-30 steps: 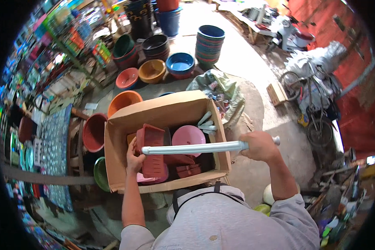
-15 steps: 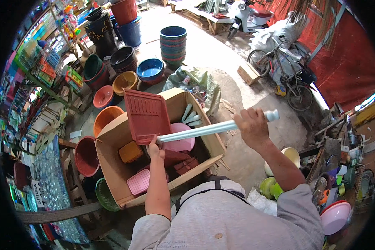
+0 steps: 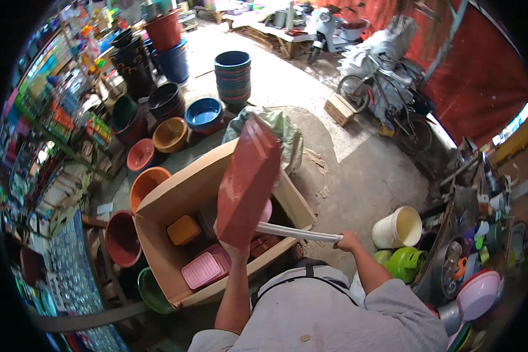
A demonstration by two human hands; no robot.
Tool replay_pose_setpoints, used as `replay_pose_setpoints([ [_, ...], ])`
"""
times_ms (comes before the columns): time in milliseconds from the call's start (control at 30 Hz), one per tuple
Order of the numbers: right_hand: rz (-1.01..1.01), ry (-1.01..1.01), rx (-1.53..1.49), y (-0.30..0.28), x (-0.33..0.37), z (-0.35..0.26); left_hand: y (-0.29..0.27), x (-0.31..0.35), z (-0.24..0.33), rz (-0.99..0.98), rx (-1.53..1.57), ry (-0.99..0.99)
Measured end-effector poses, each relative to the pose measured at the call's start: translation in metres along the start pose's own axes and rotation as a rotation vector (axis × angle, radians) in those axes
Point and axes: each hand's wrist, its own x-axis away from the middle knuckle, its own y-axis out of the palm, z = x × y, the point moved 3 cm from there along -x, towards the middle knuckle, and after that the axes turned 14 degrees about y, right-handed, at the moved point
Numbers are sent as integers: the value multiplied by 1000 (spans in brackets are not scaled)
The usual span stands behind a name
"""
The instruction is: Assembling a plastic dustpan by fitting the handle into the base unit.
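A dark red long-handled dustpan [image 3: 249, 179] is held over an open cardboard box [image 3: 296, 204], its smooth underside showing. My left hand [image 3: 233, 249] grips the pan at its near lower edge; some of its fingers are hidden behind the pan. Out to the right, my right hand [image 3: 349, 240] is closed round the end of the pale handle [image 3: 302, 233]. Inside the box lie pink ridged dustpans [image 3: 202, 270], an orange-brown plastic piece [image 3: 183, 229] and some dark red pieces partly covered by the held pan and handle.
Plastic basins and buckets stand left of and beyond the box, among them an orange basin [image 3: 149, 186] and a tall bucket stack [image 3: 233, 79]. To the right are a cream bucket [image 3: 398, 227], a green gas cylinder [image 3: 406, 264] and a bicycle [image 3: 387, 105]. Merchandise lines the left side.
The dustpan has been turned from its ridged inner face to its underside. My right hand has come down and nearer with the handle end, which now slopes down to the right.
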Motion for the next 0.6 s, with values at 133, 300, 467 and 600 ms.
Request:
replay_pose_setpoints([
  [133, 71, 65, -44, -31, 15, 21, -3, 14, -42, 145, 110, -175],
  [300, 279, -266, -588, -148, 45, 47, 4, -7, -83, 421, 9, -608],
  [467, 341, -478, -1198, -261, 110, 35, 94, -11, -92, 168, -191, -926],
  [600, 396, -579, -1288, -297, 83, 20, 105, 23, -175, 143, -429, -712],
])
